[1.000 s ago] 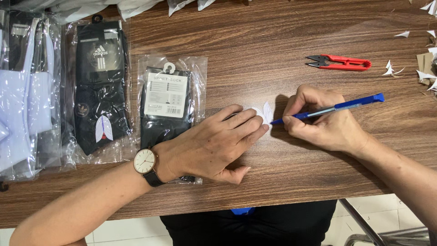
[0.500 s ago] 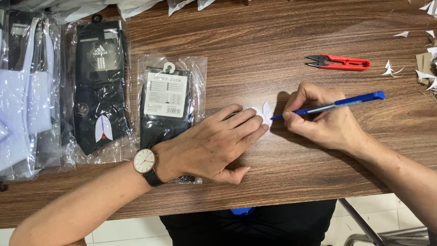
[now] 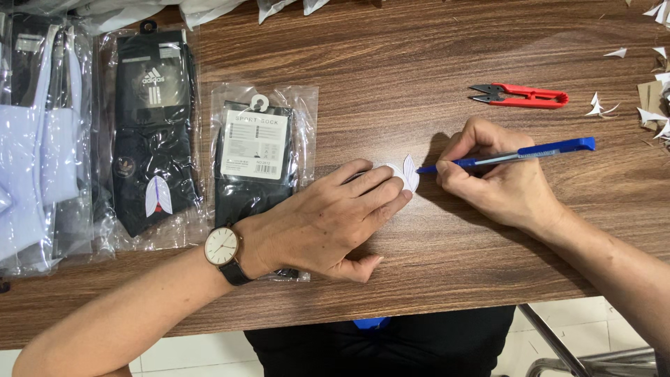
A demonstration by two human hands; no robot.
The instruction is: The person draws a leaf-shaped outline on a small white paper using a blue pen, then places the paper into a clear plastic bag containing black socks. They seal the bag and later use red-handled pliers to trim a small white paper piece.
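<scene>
Overhead view of a wooden counter (image 3: pixel 391 70) during hand work on a small paper piece. The left hand (image 3: pixel 328 220) lay flat, palm down and fingers extended, with its fingertips pressing on a small white paper cutout (image 3: pixel 410 173) of leaf-like shape; it gripped nothing, and a round-faced wristwatch (image 3: pixel 223 248) sat on its wrist. The right hand (image 3: pixel 499 181) was closed around a blue pen (image 3: pixel 516 155), pinched between thumb and fingers, the pen's tip touching the right edge of the cutout and its cap end pointing right and slightly up. The cutout lay near the middle of the counter, between the two hands; part of it was hidden under the left fingertips, so its full outline could not be made out. Just left of the left hand, and partly beneath the wrist, lay a clear bag holding black socks with a white card label (image 3: pixel 255 157). Further left lay a second bag of black socks (image 3: pixel 150 132) bearing a small white and red leaf-shaped piece (image 3: pixel 158 197), and at the far left edge a bag with pale blue fabric (image 3: pixel 35 153). Red thread snips (image 3: pixel 520 94) lay above the right hand, well apart from it. White paper scraps (image 3: pixel 652 105) were scattered at the upper right edge.
</scene>
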